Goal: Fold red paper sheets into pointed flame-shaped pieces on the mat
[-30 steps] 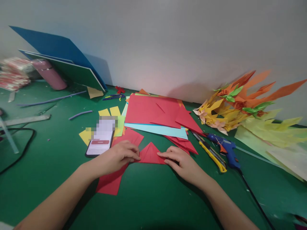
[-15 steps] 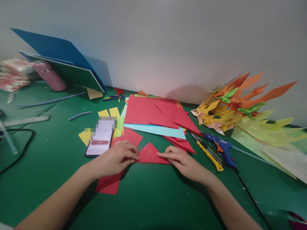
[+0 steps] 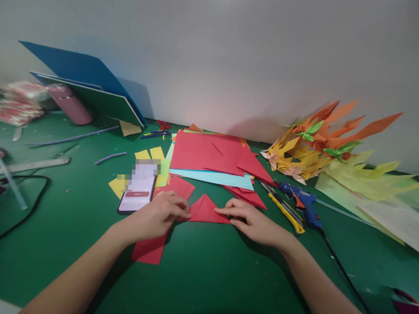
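A red folded paper (image 3: 204, 210), shaped like a wide triangle with its peak pointing away from me, lies on the green table. My left hand (image 3: 163, 213) is closed at its left corner, with fingertips on the paper. At the right corner, my right hand (image 3: 250, 220) pinches the edge between thumb and fingers. Both corners are partly hidden by my fingers. Beneath my left wrist, a red paper strip (image 3: 150, 249) sticks out toward me. A phone (image 3: 139, 192) with a lit screen rests on paper pieces just beyond my left hand.
Stacked red sheets (image 3: 206, 150) lie behind the folded paper. To the right are a yellow utility knife (image 3: 286, 212), a blue glue gun (image 3: 306, 205) with its cord, and orange and yellow paper flowers (image 3: 314, 135). A pink bottle (image 3: 70, 104) leans by upright boards (image 3: 94, 93) at left.
Both hands keep almost the same place on the red folded paper. The view has shifted slightly, and the left fingers show a bit more of the paper's lower left edge.
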Motion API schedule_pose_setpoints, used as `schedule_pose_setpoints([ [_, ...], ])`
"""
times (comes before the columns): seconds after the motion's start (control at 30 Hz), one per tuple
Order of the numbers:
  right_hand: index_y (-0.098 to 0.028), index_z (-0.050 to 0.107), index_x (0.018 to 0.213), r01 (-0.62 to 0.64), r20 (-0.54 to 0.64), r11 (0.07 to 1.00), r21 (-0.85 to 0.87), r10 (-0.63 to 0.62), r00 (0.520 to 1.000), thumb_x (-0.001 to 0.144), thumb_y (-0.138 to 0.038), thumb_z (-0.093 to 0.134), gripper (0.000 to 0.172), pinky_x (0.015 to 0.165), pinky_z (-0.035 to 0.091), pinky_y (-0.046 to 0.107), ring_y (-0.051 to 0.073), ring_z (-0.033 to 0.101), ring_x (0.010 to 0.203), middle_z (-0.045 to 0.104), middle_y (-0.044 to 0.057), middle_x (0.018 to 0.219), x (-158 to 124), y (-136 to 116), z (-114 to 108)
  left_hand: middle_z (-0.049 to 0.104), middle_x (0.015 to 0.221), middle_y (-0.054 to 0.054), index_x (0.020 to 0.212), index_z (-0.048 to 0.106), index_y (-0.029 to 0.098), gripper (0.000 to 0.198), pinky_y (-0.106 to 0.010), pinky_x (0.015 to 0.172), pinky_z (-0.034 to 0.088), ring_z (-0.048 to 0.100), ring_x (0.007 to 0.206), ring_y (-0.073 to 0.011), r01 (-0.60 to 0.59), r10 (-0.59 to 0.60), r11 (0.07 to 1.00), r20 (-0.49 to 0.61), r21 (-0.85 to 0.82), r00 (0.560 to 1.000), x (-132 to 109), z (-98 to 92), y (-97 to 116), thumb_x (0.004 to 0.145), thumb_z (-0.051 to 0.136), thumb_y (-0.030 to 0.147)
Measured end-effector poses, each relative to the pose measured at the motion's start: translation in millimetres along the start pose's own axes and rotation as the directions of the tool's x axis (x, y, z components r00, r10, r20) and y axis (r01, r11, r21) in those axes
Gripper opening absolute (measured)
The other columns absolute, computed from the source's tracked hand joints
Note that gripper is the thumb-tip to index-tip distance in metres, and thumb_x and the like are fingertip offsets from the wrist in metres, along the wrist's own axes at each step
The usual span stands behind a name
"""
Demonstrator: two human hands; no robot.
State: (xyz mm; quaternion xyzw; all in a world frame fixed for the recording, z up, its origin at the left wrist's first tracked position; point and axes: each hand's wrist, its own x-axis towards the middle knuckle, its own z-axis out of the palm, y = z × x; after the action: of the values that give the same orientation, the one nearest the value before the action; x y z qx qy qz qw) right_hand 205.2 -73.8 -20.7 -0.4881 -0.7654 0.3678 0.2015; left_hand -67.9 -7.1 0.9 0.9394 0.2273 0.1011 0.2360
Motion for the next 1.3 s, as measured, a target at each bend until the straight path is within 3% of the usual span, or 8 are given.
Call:
schedule_pose_setpoints([
  [0.1,-0.023,0.070,0.106,-0.064,-0.131,0.998,0.013,0.065,0.989,0.089,-0.014,0.049,0.029,0.076,0.048,0.031,0.017,0.059,0.082,0.058,0.004,0.088,4,-3,11,0.069,0.090,-0.005,0.086,0.070,0.018,0.015,-0.034,0.077,0.044,0.060,0.082,-0.0196,0.050,-0.048,0.998,-0.061,0.040,0.997,5,6.3,6,0.089,0.055,0.018],
  [0.23,-0.020,0.069,0.092,-0.134,-0.312,0.985,-0.111,0.093,0.945,0.085,-0.016,0.057,0.014,0.069,0.046,0.032,0.019,0.057,0.076,0.059,0.003,0.078,8,-8,29,0.067,0.073,-0.003,0.076,0.064,0.015,0.018,-0.032,0.070,0.045,0.057,0.069,-0.0174,0.075,-0.056,0.989,-0.152,0.125,0.987,13,22.5,9,0.090,0.060,0.026],
  [0.57,-0.020,0.059,0.088,-0.144,-0.367,0.958,-0.248,0.045,0.929,0.083,-0.024,0.063,0.007,0.072,0.043,0.033,0.022,0.057,0.083,0.062,0.005,0.086,13,-12,41,0.062,0.073,-0.006,0.076,0.061,0.014,0.037,-0.036,0.067,0.047,0.058,0.069,-0.0215,0.118,-0.052,0.913,-0.177,0.389,0.983,25,48.6,13,0.099,0.039,0.034],
  [0.73,-0.019,0.058,0.090,-0.162,-0.379,0.954,-0.252,0.057,0.923,0.082,-0.024,0.066,0.012,0.070,0.041,0.032,0.022,0.056,0.082,0.060,0.004,0.086,16,-15,42,0.062,0.075,-0.010,0.078,0.063,0.012,0.035,-0.038,0.066,0.047,0.060,0.072,-0.0265,0.183,-0.134,0.874,-0.139,0.451,0.981,31,52.5,16,0.095,0.046,0.037],
  [0.9,-0.021,0.058,0.089,-0.158,-0.386,0.961,-0.225,0.061,0.920,0.080,-0.029,0.067,0.016,0.071,0.042,0.032,0.021,0.057,0.083,0.061,0.004,0.086,16,-13,41,0.061,0.076,-0.009,0.078,0.061,0.014,0.038,-0.036,0.067,0.048,0.060,0.073,-0.0245,0.176,-0.114,0.914,-0.184,0.366,0.976,29,52.6,14,0.097,0.041,0.040],
  [1.07,-0.021,0.061,0.090,-0.164,-0.410,0.981,-0.099,0.110,0.905,0.087,-0.025,0.056,0.008,0.065,0.042,0.028,0.018,0.057,0.073,0.061,0.001,0.077,18,-10,37,0.061,0.079,-0.005,0.082,0.056,0.016,0.028,-0.034,0.067,0.050,0.060,0.072,-0.0202,0.191,-0.142,0.961,-0.234,0.199,0.962,24,49.8,8,0.099,0.034,0.022],
  [1.2,-0.020,0.064,0.106,-0.203,-0.411,0.972,-0.121,0.138,0.901,0.083,-0.020,0.057,0.024,0.058,0.039,0.027,0.016,0.054,0.065,0.059,0.000,0.074,19,-8,35,0.059,0.098,-0.010,0.094,0.053,0.015,0.019,-0.035,0.071,0.052,0.062,0.085,-0.0216,0.204,-0.163,0.970,-0.276,0.129,0.947,24,47.8,6,0.097,0.035,0.016],
  [1.3,-0.021,0.066,0.107,-0.217,-0.400,0.966,-0.137,0.146,0.905,0.082,-0.021,0.059,0.025,0.058,0.039,0.027,0.016,0.053,0.064,0.058,0.000,0.073,20,-9,36,0.060,0.098,-0.008,0.094,0.053,0.016,0.016,-0.036,0.076,0.052,0.061,0.089,-0.0215,0.152,-0.130,0.986,-0.270,0.064,0.954,26,46.5,7,0.096,0.038,0.014],
])
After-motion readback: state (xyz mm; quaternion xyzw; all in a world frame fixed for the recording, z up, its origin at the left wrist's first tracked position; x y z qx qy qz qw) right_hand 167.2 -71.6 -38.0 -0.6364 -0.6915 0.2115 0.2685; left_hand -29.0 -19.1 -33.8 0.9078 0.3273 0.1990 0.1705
